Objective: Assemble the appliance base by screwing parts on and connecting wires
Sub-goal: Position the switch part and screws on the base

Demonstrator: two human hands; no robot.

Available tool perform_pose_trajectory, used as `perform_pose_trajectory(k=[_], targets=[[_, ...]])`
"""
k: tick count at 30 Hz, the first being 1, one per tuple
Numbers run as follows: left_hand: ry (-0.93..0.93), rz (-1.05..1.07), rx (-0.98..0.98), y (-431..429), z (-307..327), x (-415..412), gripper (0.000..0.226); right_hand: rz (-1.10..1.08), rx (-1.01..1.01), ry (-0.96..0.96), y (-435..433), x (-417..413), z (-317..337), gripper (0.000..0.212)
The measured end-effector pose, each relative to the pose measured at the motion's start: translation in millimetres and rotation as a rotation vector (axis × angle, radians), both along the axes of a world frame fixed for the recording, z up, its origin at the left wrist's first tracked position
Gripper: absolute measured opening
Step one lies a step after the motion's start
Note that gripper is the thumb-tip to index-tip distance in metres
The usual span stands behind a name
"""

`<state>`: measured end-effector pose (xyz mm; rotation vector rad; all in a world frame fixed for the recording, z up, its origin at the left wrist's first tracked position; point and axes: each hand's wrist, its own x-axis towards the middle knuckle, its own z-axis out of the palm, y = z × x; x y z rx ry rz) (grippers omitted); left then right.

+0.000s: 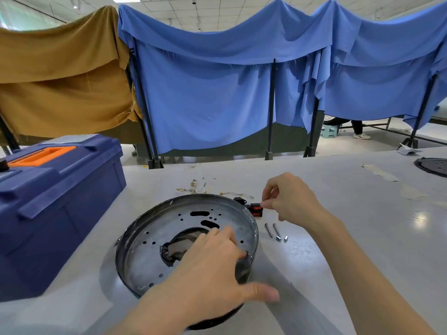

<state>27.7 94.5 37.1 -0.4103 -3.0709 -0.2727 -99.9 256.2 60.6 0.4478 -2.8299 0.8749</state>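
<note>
Just past the far rim of the base — right hand pinches the red-and-black switch | left hand flat, fingers pressing base | I read: switch lies right of rim — right hand nearer.

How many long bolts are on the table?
2. The left bolt and right bolt lie side by side on the table, right of the round base. Others may be hidden.

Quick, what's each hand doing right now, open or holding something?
Left hand: open, fingers resting flat on the round metal base.
Right hand: closed, thumb and finger pinching the edge of the red-and-black switch.
</note>
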Motion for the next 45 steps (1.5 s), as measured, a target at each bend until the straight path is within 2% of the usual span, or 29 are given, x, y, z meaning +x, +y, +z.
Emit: perform_pose_trajectory(k=[3,8,12,18,26,32,37,45], targets=[[0.002,0.026,-0.074,5.0,-2.1,6.1,0.089,0.000,-0.011,0.006,0.4,0.1,0.7,0.016],[0.019,0.024,-0.115,10.3,-5.1,11.6,0.086,-0.004,-0.021,0.017,0.7,0.2,1.6,0.012],[0.055,0.009,-0.138,13.9,-7.1,15.0,0.066,-0.003,-0.027,0.025,1.5,0.4,2.1,0.014],[0.147,-0.016,-0.157,13.0,-12.7,16.5,0.050,0.014,-0.048,-0.021,2.8,1.1,2.8,0.013],[0.174,-0.015,-0.213,13.9,-18.2,14.6,0.054,0.033,-0.075,-0.035,4.4,2.4,4.6,0.013],[0.212,-0.023,-0.256,18.3,-20.8,14.8,0.046,0.055,-0.077,-0.062,5.3,5.9,8.8,0.007],[0.224,-0.037,-0.216,15.9,-22.2,14.2,0.037,0.068,-0.060,-0.099,7.4,9.6,13.3,0.011],[0.116,0.044,-0.127,9.0,6.4,9.4,0.029,0.056,-0.085,-0.084,8.6,9.2,17.2,0.010]])
